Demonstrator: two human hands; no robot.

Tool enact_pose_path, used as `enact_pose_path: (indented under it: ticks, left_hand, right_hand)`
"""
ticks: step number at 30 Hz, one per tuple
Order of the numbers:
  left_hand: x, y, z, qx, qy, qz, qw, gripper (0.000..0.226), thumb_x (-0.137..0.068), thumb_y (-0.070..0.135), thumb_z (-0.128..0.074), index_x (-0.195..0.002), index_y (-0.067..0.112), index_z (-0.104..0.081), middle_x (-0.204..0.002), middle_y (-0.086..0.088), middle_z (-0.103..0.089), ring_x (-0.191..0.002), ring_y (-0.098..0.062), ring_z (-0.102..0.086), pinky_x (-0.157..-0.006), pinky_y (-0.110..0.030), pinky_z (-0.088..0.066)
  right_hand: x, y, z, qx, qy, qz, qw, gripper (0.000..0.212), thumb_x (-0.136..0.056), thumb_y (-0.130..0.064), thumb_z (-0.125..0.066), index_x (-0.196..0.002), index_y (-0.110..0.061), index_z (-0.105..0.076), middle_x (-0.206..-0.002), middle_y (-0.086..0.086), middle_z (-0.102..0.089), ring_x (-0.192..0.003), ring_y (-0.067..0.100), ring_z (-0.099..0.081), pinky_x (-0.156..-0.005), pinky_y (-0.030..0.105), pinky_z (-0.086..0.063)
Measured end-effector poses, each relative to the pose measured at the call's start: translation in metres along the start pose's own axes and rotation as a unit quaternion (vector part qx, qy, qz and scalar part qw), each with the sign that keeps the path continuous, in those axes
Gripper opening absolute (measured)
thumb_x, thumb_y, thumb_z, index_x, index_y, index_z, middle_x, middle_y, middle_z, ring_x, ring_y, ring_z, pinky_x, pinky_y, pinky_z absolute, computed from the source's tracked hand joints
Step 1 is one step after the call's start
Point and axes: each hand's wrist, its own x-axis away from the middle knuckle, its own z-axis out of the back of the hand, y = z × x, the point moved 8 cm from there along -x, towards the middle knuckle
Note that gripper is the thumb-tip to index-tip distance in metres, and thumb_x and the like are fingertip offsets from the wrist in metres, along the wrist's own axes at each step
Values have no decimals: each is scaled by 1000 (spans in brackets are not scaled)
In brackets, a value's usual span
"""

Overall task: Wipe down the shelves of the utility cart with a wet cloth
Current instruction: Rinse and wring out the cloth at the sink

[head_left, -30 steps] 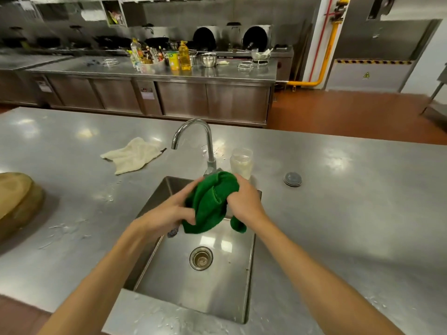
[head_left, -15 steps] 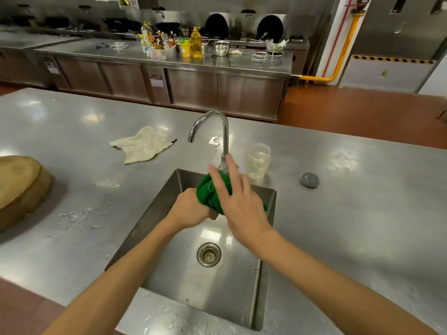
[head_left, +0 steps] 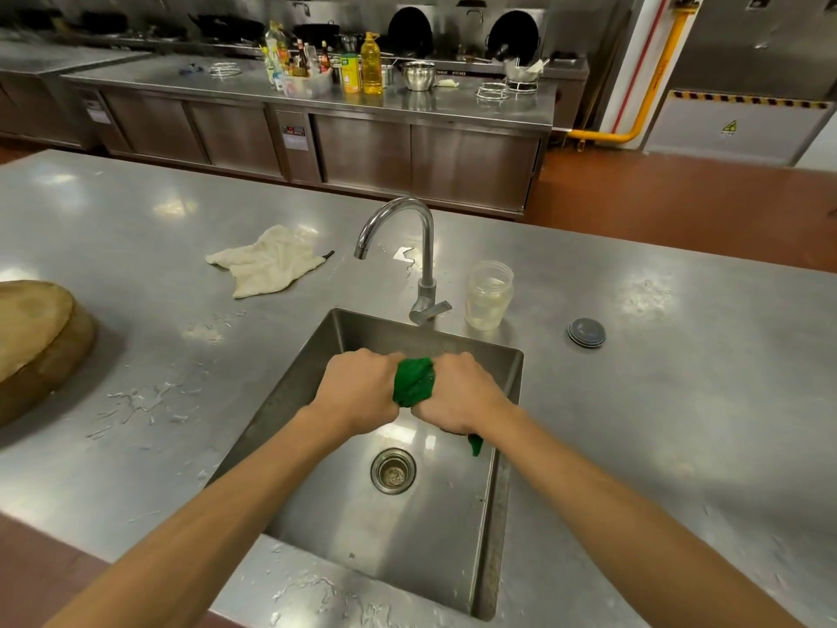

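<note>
A green cloth (head_left: 413,382) is bunched tight between my two fists over the steel sink (head_left: 507,491). My left hand (head_left: 360,389) grips its left end and my right hand (head_left: 459,396) grips its right end, knuckles up. A small green corner (head_left: 475,445) hangs below my right wrist. Most of the cloth is hidden inside my hands. The curved faucet (head_left: 407,237) stands behind the sink with no water running. No utility cart is in view.
A cream rag (head_left: 267,260) lies on the steel counter left of the faucet. A clear plastic jar (head_left: 488,296) stands right of it, with a round grey lid (head_left: 587,332) farther right. A thick wooden chopping block (head_left: 31,337) sits at the left edge. Water drops spot the counter.
My right hand, which lay open over the cloth, has curled round it. Both hands came down from beside the faucet into the sink, squeezing the cloth into a tight roll.
</note>
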Motion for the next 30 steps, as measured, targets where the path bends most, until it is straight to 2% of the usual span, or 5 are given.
enact_pose_path:
  ticks: [7, 10, 13, 19, 30]
  left_hand:
    - [14, -33, -21, 203, 60, 195, 958, 60, -69, 28, -79, -121, 30, -49, -116, 3, -48, -85, -22, -62, -70, -35, -55]
    - [31, -50, -50, 507, 22, 359, 783, 80, -57, 16, -91, -121, 24, -45, -125, -9, -54, -96, -29, -65, -73, -37, -60]
    - [41, -22, -63, 766, -43, 352, 537, 42, -76, -12, -73, -112, 6, -63, -124, -25, -67, -106, -33, -68, -92, -42, -57]
    - [33, -14, -54, 891, -21, 300, 341, 60, -83, 47, -70, -125, 5, -65, -126, -23, -67, -120, -39, -63, -107, -55, -44]
    - [21, -25, -58, 873, 35, 363, 324, 17, -87, 27, -68, -87, 10, -67, -84, -11, -68, -71, -24, -69, -61, -33, -58]
  right_hand:
    - [-7, -7, 7, 85, 76, 5, 993, 27, -72, -36, -65, -93, -21, -55, -86, 2, -66, -79, 26, -64, -65, 34, -52]
    - [-7, -18, 15, 135, 131, 32, 982, 35, -75, -33, -67, -102, -16, -54, -96, 4, -65, -91, 27, -62, -66, 33, -46]
    - [-7, -27, 12, 177, 126, 54, 974, 41, -76, -30, -70, -109, -13, -54, -107, 5, -62, -109, 25, -51, -67, 33, -38]
    - [0, -36, 3, 154, 111, 74, 979, 43, -79, -23, -69, -116, -10, -51, -117, 10, -53, -105, 31, -54, -70, 35, -41]
    - [18, -68, -5, 88, 169, 179, 965, 75, -73, -8, -73, -138, -14, -37, -137, 11, -39, -94, 33, -60, -59, 40, -52]
